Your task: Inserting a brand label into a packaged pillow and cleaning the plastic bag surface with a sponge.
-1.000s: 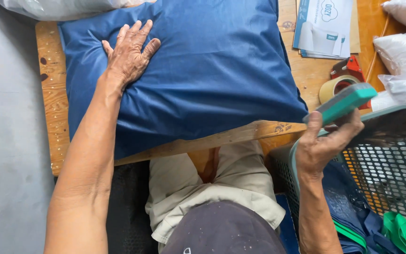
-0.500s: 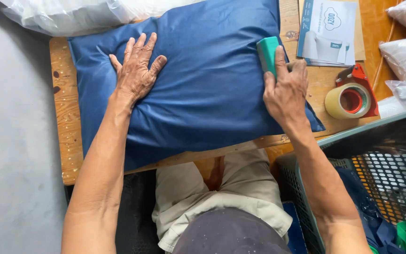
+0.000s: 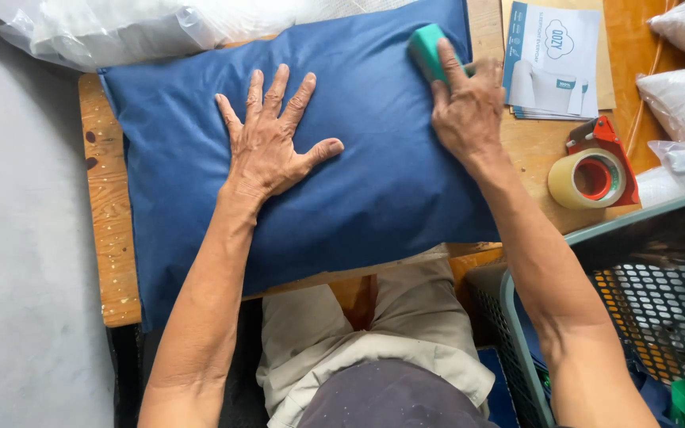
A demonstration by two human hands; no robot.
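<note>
Counter [image 3: 109, 238]: bare wooden top, flecked with pale spots, running from the left of the frame to the right edge; it carries everything listed below except the basket.
Pillow [image 3: 374, 182]: navy blue, plump, filling the middle and upper middle of the frame, lying flat on the counter with its near edge overhanging toward the person's lap. By its look it is light, soft and yielding, dimpling under pressure; the woven cover seems matte and not slippery. Best taken by the corners or side seams, or pinned with a flat palm, since the middle would give way.
Basket [image 3: 652, 309]: grey-green perforated plastic, lower right of the frame, beside the counter; dark blue and green fabric shows inside.
Plastic bags [image 3: 120, 28]: clear, white-filled, along the upper left edge behind the pillow; more of the same at the upper right.
Leaflets [image 3: 552, 55]: small stack of white and blue printed sheets, upper right, just beside the pillow.
Left hand [image 3: 271, 143]: spread wide open, palm down, pressing flat on the pillow's middle; it grips nothing.
Right hand [image 3: 465, 107]: closed over a block, bearing it down on the pillow near its upper right corner.
Tape dispenser [image 3: 596, 170]: red frame with a roll of tan packing tape, right of the frame, apart from the pillow.
Block [image 3: 428, 49]: teal, rectangular, stiff-looking, partly covered by the fingers; its underside is hidden.
</note>
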